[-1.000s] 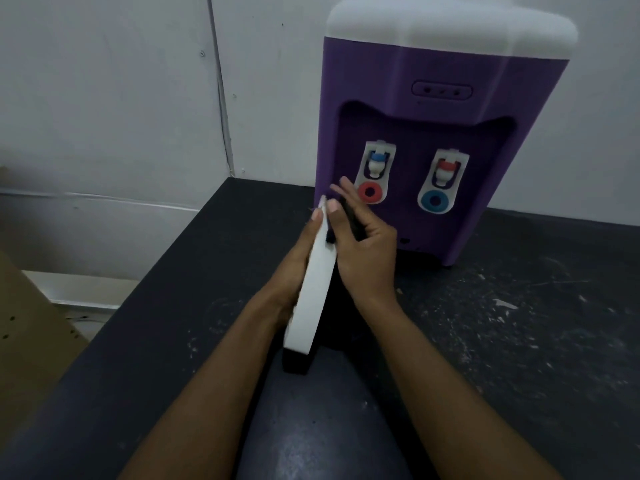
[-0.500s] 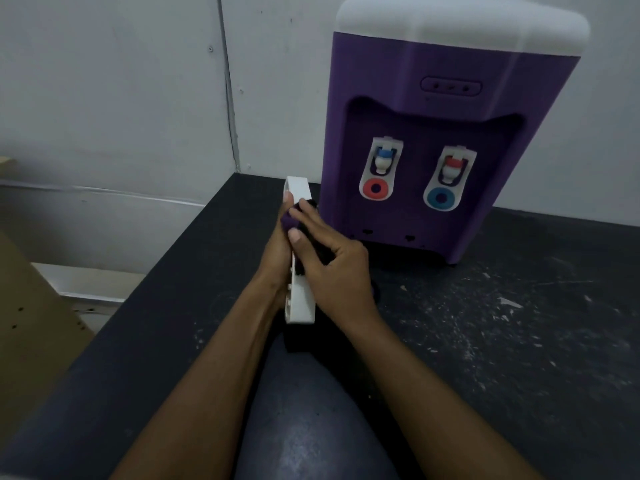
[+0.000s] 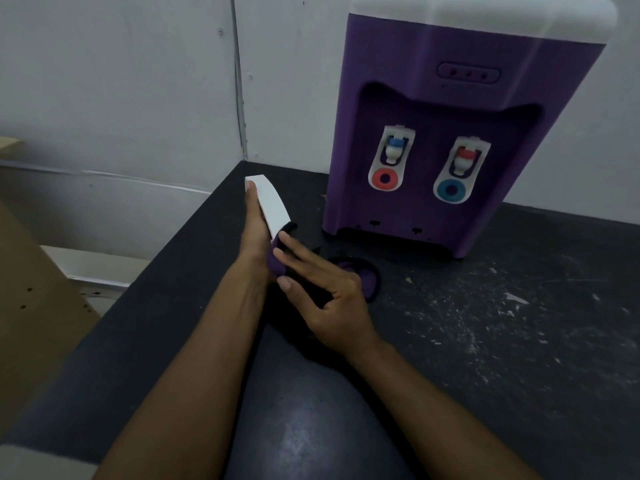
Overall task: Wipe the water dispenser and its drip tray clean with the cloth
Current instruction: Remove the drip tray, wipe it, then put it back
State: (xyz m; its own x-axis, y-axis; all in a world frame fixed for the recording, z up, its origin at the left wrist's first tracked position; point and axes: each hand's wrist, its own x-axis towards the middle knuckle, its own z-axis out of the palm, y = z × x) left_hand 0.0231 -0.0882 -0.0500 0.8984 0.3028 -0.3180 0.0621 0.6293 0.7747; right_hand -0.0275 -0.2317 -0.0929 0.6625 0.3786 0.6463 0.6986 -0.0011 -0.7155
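A purple water dispenser (image 3: 450, 109) with a white top stands at the back of the dark counter, its two taps facing me. My left hand (image 3: 254, 233) holds the white drip tray (image 3: 270, 202) on edge, left of the dispenser and above the counter. My right hand (image 3: 322, 299) presses a dark purple cloth (image 3: 277, 263) against the tray's near end with its fingers. More of the cloth (image 3: 360, 275) trails onto the counter behind my right hand.
The black counter (image 3: 485, 341) is scuffed with white flecks on the right. A grey wall runs behind it. Brown cardboard (image 3: 31, 306) stands off the counter's left edge. The dispenser's base slot (image 3: 391, 233) is open.
My left hand carried the tray leftward, away from the dispenser front. My right hand slid the cloth down the tray from its far end to its near end.
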